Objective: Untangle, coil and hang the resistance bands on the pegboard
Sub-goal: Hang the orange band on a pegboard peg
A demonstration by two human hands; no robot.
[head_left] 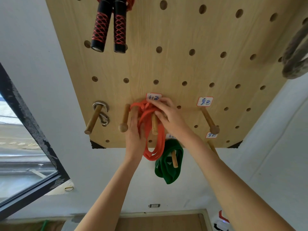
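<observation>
Both hands are up at the pegboard (pixel 191 70), working on the orange resistance band (pixel 154 145). On the left hand (pixel 133 130) the grip looks loose: the fingers lie fairly straight along the left side of the hanging loops, touching and steadying them, though the fingertips are hidden behind the band, so whether any of them hook a strand cannot be told. On the right hand (pixel 168 117) the grip is closer, with the fingers curled over the bunched top of the band where it sits against the board, just under a small handwritten label (pixel 154 97); it appears to pinch or press that knotted part, but the thumb is out of sight.

The orange band is already coiled into several loops and is draped over a wooden peg (pixel 154 125), whose end pokes out between the strands; the loops hang down past the lower edge of the board. Below and to the right, a green resistance band (pixel 169 164) hangs coiled on its own peg (pixel 174 159), untouched by either hand, so that one looks finished.

As a judgement, the task is well along: one band is hung and the orange one is on its peg and only being settled. A peg at the right (pixel 210 120), under another label (pixel 204 101), carries nothing, which suggests at least one more band may be left to hang, though no such band is in view
</observation>
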